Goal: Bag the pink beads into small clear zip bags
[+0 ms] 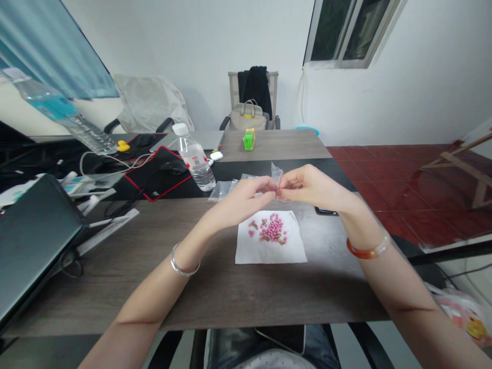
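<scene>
My left hand [257,195] and my right hand [302,183] meet above the desk, fingertips closed together on a small clear plastic bag [275,173]. The bag's upper part sticks up between them; its lower part is mostly hidden by the fingers. Just below the hands lies a white paper sheet [271,255]. On it sits a cluster of pink round pills [274,225] with several brown-gold capsules [279,239] among them. More flat clear bags [221,190] lie to the left of my hands, partly behind the left one.
A water bottle [197,163] stands left of the bags, near a red-edged black mouse pad [157,177]. A dark laptop [36,246] is at the left. Farther back is a green box [249,139]. A phone [326,210] lies beneath my right wrist.
</scene>
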A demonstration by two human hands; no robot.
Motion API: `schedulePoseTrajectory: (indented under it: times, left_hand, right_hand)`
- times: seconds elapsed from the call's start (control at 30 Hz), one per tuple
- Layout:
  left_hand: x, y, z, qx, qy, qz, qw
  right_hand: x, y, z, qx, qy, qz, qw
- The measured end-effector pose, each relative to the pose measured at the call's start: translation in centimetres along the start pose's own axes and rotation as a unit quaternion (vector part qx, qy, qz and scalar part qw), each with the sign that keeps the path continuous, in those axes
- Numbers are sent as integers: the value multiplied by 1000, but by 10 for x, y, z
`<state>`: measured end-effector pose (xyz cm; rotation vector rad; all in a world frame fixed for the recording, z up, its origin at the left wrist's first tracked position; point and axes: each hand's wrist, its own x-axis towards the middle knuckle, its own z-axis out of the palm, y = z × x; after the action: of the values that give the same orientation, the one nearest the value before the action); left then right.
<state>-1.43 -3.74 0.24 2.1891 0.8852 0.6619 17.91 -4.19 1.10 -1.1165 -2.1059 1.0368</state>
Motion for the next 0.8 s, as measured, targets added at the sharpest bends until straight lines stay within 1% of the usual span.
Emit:
schedulePoseTrajectory:
  times: [0.13,0.2,0.3,0.37,0.47,0.53,0.6,0.67,0.8]
  left_hand:
    - [-4,4,1,27,-3,35,999]
    - [-4,7,1,32,1,25,999]
    - [-4,9,-1,27,5,-8,1000]
    - [-4,9,-4,5,-8,-16,1000]
    - [-3,7,-10,-69,-68,-22,995]
    - [-3,5,-14,-136,-108,-28,984]
    - [-2,3,-17,-203,-126,-29,970]
    - [-1,0,-18,-265,-125,-22,956]
    - [4,-8,-16,-379,-96,-11,920]
  right_hand:
    - [5,4,3,84,-4,22,996]
    - [7,4,6,110,-8,33,993]
    - [9,3,11,147,-18,43,988]
    - [9,2,12,176,-32,39,983]
    - [9,-1,11,222,-63,21,973]
    - [8,-2,10,252,-85,12,964]
    - [9,-3,10,291,-101,8,951]
    - [11,-1,12,340,-106,0,934]
    - [15,3,18,425,-96,-32,900]
